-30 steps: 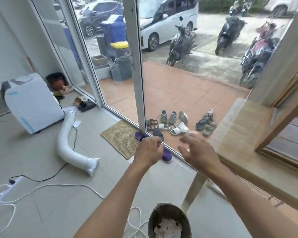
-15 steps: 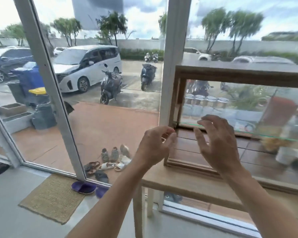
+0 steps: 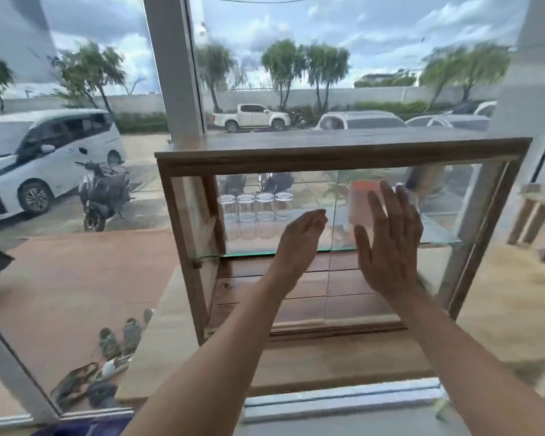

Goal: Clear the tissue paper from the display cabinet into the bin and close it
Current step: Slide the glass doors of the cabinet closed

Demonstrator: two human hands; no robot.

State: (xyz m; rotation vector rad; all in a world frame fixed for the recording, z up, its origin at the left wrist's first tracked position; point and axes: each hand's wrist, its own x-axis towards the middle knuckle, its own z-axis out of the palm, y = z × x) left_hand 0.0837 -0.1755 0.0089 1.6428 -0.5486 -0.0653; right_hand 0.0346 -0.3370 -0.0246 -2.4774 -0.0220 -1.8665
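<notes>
A wooden display cabinet (image 3: 340, 158) with glass sides stands on a pale wooden table straight ahead. My left hand (image 3: 299, 243) is raised in front of its glass front, fingers loosely curled, holding nothing. My right hand (image 3: 387, 237) is spread flat against or just before the glass, to the right of a vertical glass edge (image 3: 332, 234). On the glass shelf (image 3: 258, 253) inside stand several clear jars (image 3: 254, 212) and a pink cup (image 3: 362, 202). No tissue paper and no bin are in view.
The table (image 3: 170, 335) stands against a floor-to-ceiling window with a white frame post (image 3: 173, 64). Outside are parked cars, a scooter (image 3: 103, 196) and several shoes (image 3: 114, 344) on tiled paving. A wooden stand (image 3: 535, 215) is at the far right.
My view has swung up from the floor and the bin with tissue to the cabinet. Both hands have risen to the cabinet's glass front, and my right hand has spread open.
</notes>
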